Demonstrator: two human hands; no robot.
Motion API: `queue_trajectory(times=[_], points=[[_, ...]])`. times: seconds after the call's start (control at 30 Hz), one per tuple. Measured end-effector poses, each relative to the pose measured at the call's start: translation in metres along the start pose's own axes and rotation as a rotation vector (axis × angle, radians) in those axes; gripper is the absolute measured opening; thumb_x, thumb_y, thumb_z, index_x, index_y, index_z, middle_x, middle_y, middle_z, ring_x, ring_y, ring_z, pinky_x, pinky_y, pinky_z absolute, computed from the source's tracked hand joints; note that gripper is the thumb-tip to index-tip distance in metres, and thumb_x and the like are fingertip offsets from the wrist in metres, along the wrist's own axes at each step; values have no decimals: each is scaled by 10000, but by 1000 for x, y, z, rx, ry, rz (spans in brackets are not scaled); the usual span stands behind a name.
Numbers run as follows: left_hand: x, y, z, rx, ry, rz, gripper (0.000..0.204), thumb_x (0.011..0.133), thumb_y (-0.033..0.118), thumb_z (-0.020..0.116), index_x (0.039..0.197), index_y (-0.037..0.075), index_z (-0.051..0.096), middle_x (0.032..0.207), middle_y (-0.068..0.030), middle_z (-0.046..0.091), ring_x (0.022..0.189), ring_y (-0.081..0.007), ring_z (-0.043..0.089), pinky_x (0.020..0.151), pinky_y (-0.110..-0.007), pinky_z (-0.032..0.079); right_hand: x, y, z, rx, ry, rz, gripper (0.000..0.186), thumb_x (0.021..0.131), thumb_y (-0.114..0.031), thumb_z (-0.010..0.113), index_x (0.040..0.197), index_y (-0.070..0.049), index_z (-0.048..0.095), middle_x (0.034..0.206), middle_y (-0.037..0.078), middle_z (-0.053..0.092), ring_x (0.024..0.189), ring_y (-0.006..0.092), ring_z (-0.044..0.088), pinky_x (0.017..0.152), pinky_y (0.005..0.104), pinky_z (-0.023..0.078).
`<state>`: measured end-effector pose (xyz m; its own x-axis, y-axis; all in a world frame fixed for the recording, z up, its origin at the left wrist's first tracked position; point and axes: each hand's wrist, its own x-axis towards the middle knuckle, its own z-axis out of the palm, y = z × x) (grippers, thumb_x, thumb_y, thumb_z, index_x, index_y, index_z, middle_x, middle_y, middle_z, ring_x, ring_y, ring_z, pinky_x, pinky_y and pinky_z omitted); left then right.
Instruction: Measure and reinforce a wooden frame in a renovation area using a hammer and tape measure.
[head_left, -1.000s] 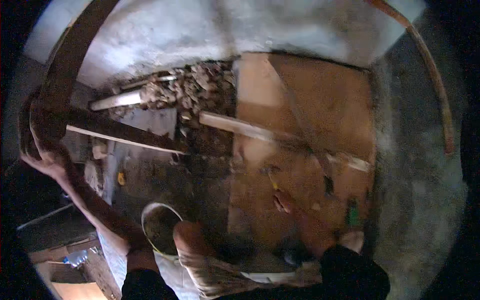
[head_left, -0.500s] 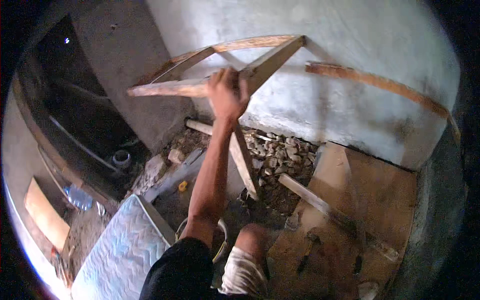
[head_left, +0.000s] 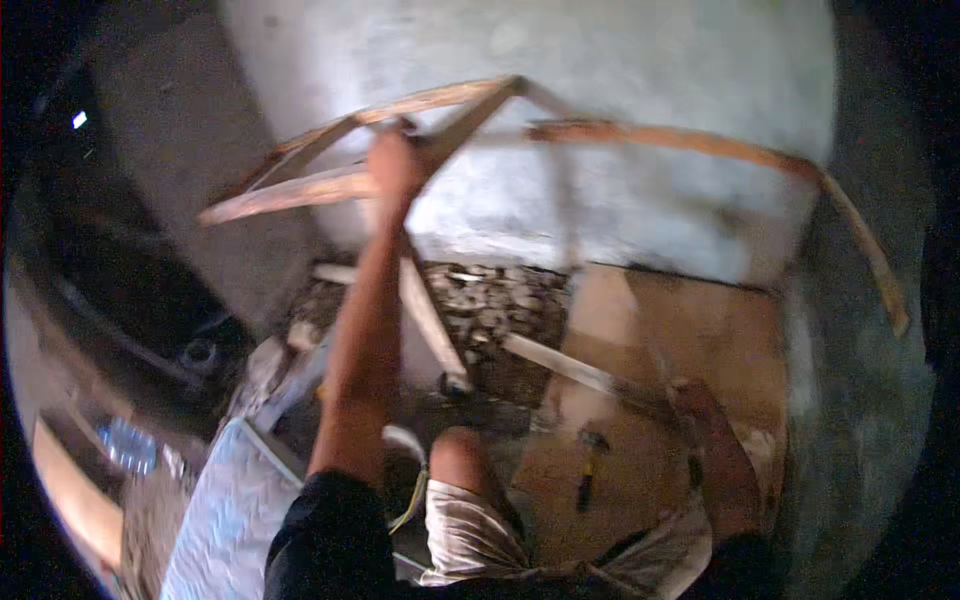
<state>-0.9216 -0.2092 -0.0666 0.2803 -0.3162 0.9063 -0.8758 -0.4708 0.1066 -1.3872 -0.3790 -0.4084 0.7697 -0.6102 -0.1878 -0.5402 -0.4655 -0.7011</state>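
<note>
My left hand [head_left: 393, 168] is closed round a bar of a wooden frame [head_left: 440, 98] made of nailed battens, raised in front of the plastered wall. One batten of the frame [head_left: 430, 310] slants down toward the ground below my wrist. My right hand [head_left: 695, 402] is low on the right, dark and smeared by motion. It is beside the end of a loose wooden batten [head_left: 575, 370]; whether it holds anything cannot be made out. A hammer with a yellow and black handle [head_left: 587, 475] lies on the brown board [head_left: 640, 320] below.
Rubble [head_left: 490, 310] lies along the wall's foot. At the left are a patterned mattress [head_left: 230, 500], a clear plastic bottle [head_left: 128, 446], a pale board [head_left: 75, 490] and a dark opening. More battens [head_left: 690, 142] extend to the right at wall height.
The view has turned to the right, so the scene sits further left. My right hand has come into sight over the brown board. My left hand still grips the frame.
</note>
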Motion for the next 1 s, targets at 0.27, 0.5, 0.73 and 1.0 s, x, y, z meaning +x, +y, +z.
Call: queue_trajectory(times=[0.27,0.5,0.73,1.0], points=[[-11,36,-6,-36,116,-69,237,688,235,669,885,125,595,749,-105,638,710,-279,624,613,-375,479,-3,71,-10,164,218,-154,311,793,-297,628,880,-2,578,778,74,596,742,158,585,656,332,475],[-12,25,-4,-88,293,117,192,722,217,617,876,104,592,712,-102,631,660,-265,624,584,-355,471,14,137,-11,362,203,89,348,797,-275,630,967,21,564,795,81,614,727,165,593,686,341,490],[-12,34,-4,-236,253,54,232,741,157,615,955,84,561,685,-86,622,640,-237,617,607,-330,470,14,181,1,422,154,147,413,830,-272,591,1118,15,518,915,119,607,753,188,602,624,343,504],[-15,16,5,-201,317,84,310,760,182,627,1013,23,546,714,-106,614,628,-220,594,585,-334,457,6,145,0,439,43,404,435,838,-255,574,1186,-15,472,954,140,595,793,220,607,663,366,506]])
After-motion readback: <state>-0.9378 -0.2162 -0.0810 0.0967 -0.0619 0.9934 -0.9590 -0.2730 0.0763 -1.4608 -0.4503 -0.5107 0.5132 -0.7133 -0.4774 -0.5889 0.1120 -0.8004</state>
